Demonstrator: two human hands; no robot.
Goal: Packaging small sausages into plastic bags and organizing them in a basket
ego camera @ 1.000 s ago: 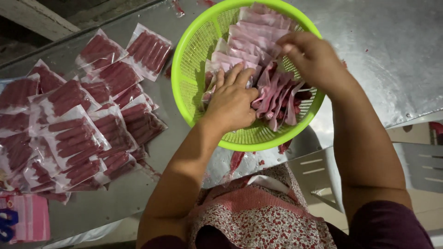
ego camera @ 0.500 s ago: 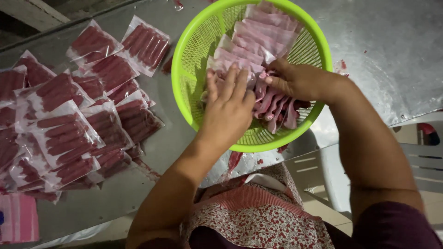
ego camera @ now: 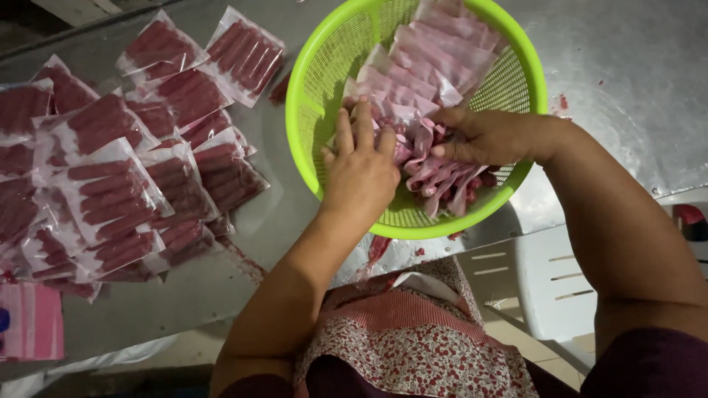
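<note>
We count one lime-green plastic basket [ego camera: 324, 66] on one metal table [ego camera: 627, 81], and two bare hands in it, the left hand [ego camera: 361, 173] and the right hand [ego camera: 483, 136]. Inside we see one heap of pale pink empty pouches [ego camera: 435, 59], too overlapped for a sure count. To the left we count roughly fifteen sealed clear packs of red sausages [ego camera: 110, 191], several partly buried under others, each visible pack showing about five or six sticks. We see one pink striped cloth [ego camera: 33, 332] and one white plastic chair [ego camera: 546, 280].
</note>
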